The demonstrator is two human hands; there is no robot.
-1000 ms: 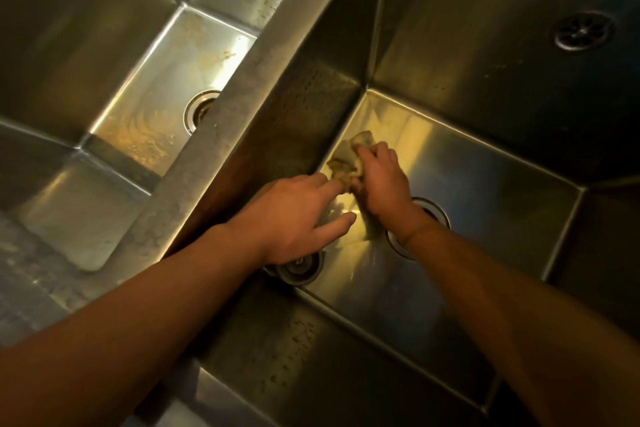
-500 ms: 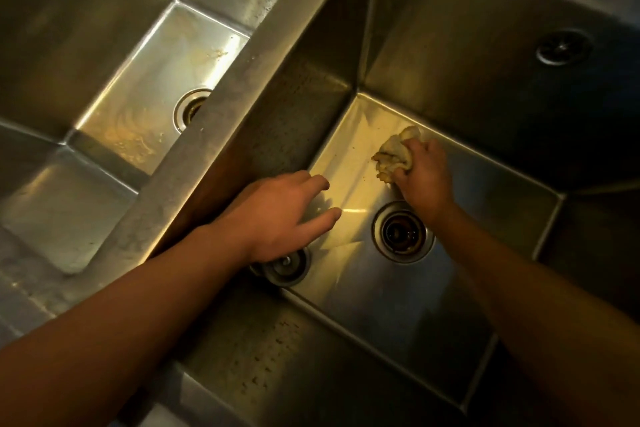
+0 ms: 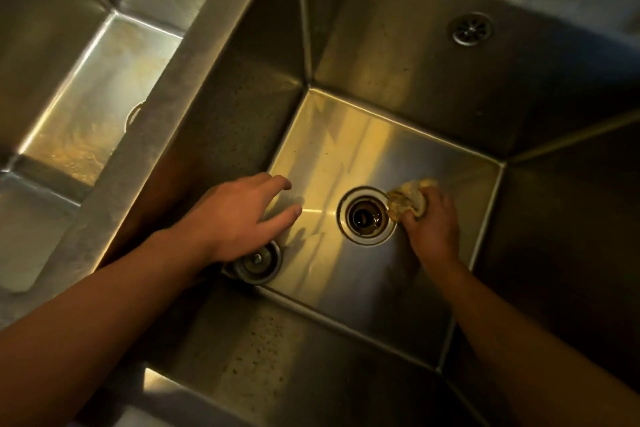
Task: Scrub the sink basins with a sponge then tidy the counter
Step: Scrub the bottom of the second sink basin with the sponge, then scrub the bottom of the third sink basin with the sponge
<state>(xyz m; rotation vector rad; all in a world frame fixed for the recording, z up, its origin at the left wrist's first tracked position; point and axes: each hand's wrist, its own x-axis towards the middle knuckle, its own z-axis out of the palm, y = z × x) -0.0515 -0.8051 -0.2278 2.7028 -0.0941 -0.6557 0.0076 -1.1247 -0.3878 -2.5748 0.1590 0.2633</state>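
Gleaming steel basin point(image 3: 346, 156), open drain point(image 3: 365, 217)

Bare left forearm point(image 3: 104, 322) and left grip point(image 3: 239, 215); bare right forearm point(image 3: 536, 340) and right grip point(image 3: 433, 229).

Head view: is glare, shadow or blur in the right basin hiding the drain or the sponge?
Head view: warm yellow glare streaks the basin floor left of the drain, which reads sharp. The left hand throws a soft shadow on the floor beside it. The sponge is dim but distinct in the right hand. The right wall falls dark.
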